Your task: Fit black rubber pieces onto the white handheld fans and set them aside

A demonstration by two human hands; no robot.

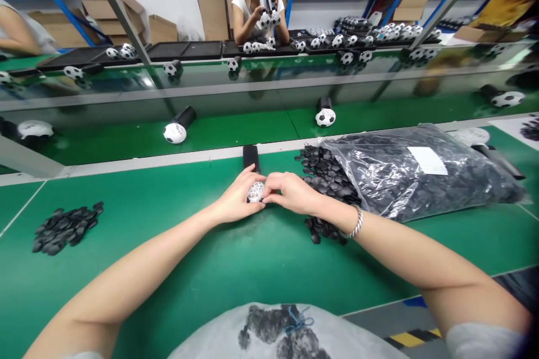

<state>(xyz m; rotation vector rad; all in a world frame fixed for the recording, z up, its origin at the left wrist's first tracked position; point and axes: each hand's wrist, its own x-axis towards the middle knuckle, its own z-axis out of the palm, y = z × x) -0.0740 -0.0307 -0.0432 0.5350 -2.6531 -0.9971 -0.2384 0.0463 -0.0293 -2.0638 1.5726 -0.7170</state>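
Observation:
A white soccer ball piece [255, 192] with a web of lines sits on the green table, in front of me. My left hand [236, 197] is wrapped around its left side, thumb below and fingers above. A black block-like handle [251, 158] stands out from its far side. My right hand [289, 193] is pinched against the ball's right side; whatever lies between its fingertips is too small or hidden to make out. Just right of this hand, loose black flat pieces [330, 176] spill from a clear plastic bag [391, 174], some lying under my right wrist.
Another pile of black pieces [67, 227] lies at the left. Beyond the table's pale edge runs a green conveyor [252, 123] carrying soccer balls with black handles, such as one ball [174, 133]. A co-worker [261, 11] sits across, holding similar balls behind black trays [185, 50].

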